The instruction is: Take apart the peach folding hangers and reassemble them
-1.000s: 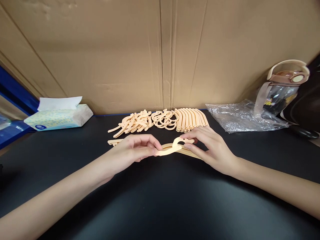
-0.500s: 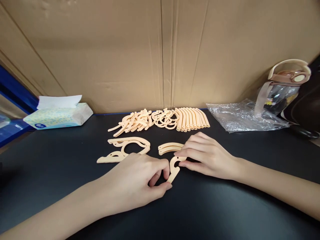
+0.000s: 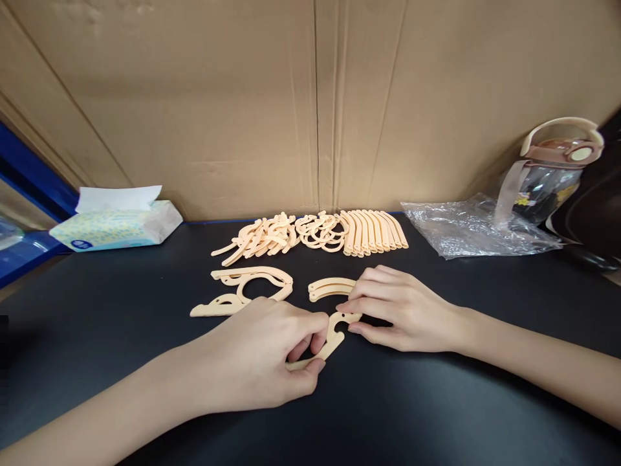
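Low over the black table, a cream plastic hanger arm with a curved notch is pinched at both ends. My left hand grips its lower left part between thumb and bent index finger. The upper right end, near a small hole, sits between the thumb and fingers of my right hand. Behind that hand lie two curved bars, one against the other, their right ends hidden. Beyond my left hand rests a folding hanger, several parts joined around a ring; my knuckles cover a little of it.
Along the back lie a pile of loose hanger arms, several rings and hooks, and a row of curved bars. A tissue pack stands at left. A clear plastic bag and a water bottle are at right.
The hanger arm has tilted flatter, its lower end swinging left under my left hand, so more of it shows there. My right hand has dropped slightly.
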The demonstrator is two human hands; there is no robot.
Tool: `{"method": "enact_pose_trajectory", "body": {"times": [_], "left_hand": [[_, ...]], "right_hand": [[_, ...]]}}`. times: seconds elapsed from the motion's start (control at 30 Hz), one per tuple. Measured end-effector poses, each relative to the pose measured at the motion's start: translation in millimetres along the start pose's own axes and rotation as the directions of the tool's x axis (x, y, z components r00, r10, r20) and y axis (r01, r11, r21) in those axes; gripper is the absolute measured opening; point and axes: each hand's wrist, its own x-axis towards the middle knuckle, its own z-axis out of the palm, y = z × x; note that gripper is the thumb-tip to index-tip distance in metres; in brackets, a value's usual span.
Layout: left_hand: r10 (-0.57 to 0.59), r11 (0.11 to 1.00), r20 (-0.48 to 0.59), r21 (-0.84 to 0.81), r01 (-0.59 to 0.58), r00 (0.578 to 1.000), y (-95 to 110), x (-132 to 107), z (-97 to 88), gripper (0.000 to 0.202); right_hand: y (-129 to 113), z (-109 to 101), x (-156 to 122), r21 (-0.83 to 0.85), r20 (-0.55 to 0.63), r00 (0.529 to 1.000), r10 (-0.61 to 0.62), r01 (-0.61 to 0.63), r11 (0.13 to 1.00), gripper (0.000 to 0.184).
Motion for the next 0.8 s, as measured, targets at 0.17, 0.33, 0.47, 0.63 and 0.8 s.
{"method": "enact_pose_trajectory", "body": {"times": [0.17,0.33,0.47,0.63,0.8], "left_hand": [[0.007,0.999,0.002,-0.034,-0.007,1.000,0,-1,0.4,0.012],[0.004,1.000,0.008,-0.022,-0.004,1.000,-1,-2,-0.6,0.012],[0.026,0.999,-0.016,-0.021,-0.026,1.000,-2,0,-2.3,0.017],[0.036,0.999,-0.240,0.035,-0.029,0.970,-8,3,-3.1,0.025],[0.155,0.960,-0.455,0.280,-0.024,0.877,-18,8,-8.8,0.024]], "right_hand": [[0,0,0,-0.052,0.024,0.999,-0.032,0.033,0.998,0.021],[0,1,0,-0.053,0.022,0.999,-0.032,0.033,0.998,0.023],[-1,1,0,-0.062,-0.008,0.999,-0.039,0.038,0.997,0.022],[1,1,-1,-0.085,-0.077,0.997,-0.017,0.010,0.996,0.022],[3,1,-1,-0.026,-0.095,0.991,0.089,-0.092,0.995,0.023]]}}
